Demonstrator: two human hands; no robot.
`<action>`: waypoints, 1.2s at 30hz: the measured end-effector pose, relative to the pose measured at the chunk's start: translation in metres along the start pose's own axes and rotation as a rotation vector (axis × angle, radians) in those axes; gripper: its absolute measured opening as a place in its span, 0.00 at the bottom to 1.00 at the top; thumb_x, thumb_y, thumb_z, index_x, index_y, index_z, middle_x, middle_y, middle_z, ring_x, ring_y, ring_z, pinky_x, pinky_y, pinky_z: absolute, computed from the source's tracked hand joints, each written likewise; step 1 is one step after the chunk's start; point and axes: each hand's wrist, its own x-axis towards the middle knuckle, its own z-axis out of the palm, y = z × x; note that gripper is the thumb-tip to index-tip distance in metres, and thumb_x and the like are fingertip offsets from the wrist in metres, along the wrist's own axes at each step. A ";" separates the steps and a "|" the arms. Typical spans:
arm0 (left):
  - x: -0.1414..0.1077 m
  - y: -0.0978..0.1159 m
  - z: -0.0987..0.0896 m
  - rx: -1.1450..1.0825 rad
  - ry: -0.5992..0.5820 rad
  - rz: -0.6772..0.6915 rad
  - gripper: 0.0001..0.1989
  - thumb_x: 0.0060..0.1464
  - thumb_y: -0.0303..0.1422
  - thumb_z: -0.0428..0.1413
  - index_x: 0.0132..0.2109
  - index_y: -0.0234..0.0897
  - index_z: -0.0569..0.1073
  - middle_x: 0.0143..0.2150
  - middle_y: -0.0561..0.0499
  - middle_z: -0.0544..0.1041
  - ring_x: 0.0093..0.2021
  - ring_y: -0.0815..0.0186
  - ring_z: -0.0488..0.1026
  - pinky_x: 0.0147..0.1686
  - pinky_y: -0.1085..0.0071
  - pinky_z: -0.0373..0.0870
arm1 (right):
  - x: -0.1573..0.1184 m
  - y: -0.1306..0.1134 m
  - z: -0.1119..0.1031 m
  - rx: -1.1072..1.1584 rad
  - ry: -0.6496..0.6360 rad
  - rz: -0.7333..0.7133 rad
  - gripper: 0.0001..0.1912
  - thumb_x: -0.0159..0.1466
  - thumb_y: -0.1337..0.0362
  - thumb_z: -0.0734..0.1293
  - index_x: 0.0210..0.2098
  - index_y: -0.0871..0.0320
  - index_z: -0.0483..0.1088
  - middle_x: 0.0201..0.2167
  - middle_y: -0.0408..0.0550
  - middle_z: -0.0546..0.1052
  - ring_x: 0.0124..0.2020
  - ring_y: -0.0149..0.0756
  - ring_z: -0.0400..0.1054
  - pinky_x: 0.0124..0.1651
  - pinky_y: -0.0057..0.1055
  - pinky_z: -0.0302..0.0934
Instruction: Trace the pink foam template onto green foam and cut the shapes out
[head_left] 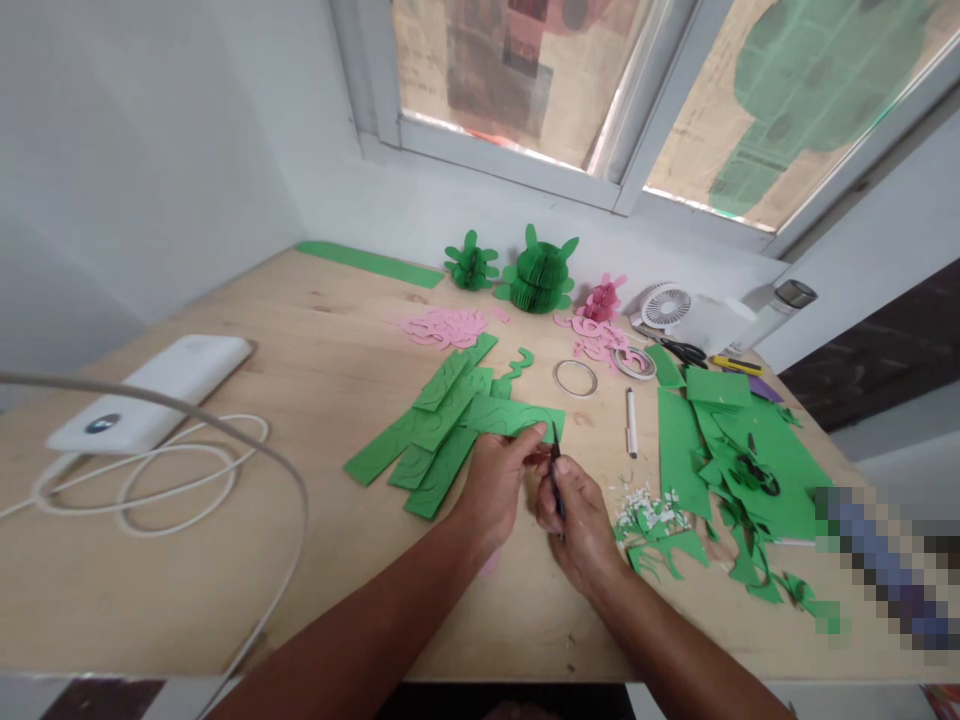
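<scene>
My left hand (499,480) is closed on the near edge of a green paper strip (499,414) with curved pencil-like outlines, thumb on top. My right hand (577,505) grips a slim, dark, pointed cutting tool (556,458). Its tip points away from me and lies against the strip's right end. Fingers hide most of the tool, so its exact kind is unclear. Under and left of the held strip, several more marked green strips (386,447) overlap in a fan. A curvy green cut-out (523,360) rests just beyond them.
Pink cut-outs (450,326) lie farther back, before green honeycomb paper figures (538,275). To the right are a tape ring (576,378), a white pen (631,423), green sheets (787,455), black scissors (759,474) and white scraps (649,512). A power bank (161,385) with a cable is left.
</scene>
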 end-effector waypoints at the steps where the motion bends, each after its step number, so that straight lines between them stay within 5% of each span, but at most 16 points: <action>1: 0.000 0.000 0.000 -0.001 -0.002 0.000 0.09 0.38 0.34 0.65 0.23 0.34 0.73 0.22 0.53 0.74 0.24 0.68 0.69 0.31 0.70 0.67 | 0.000 0.000 0.000 0.000 0.003 0.002 0.21 0.59 0.45 0.70 0.29 0.57 0.66 0.13 0.33 0.60 0.15 0.23 0.45 0.18 0.25 0.37; 36: 0.002 -0.003 -0.002 0.096 -0.027 0.035 0.11 0.39 0.35 0.64 0.23 0.36 0.70 0.21 0.54 0.70 0.25 0.68 0.67 0.32 0.70 0.67 | -0.002 -0.001 0.001 0.021 0.011 0.006 0.21 0.59 0.45 0.70 0.30 0.57 0.67 0.14 0.33 0.60 0.15 0.23 0.44 0.18 0.25 0.36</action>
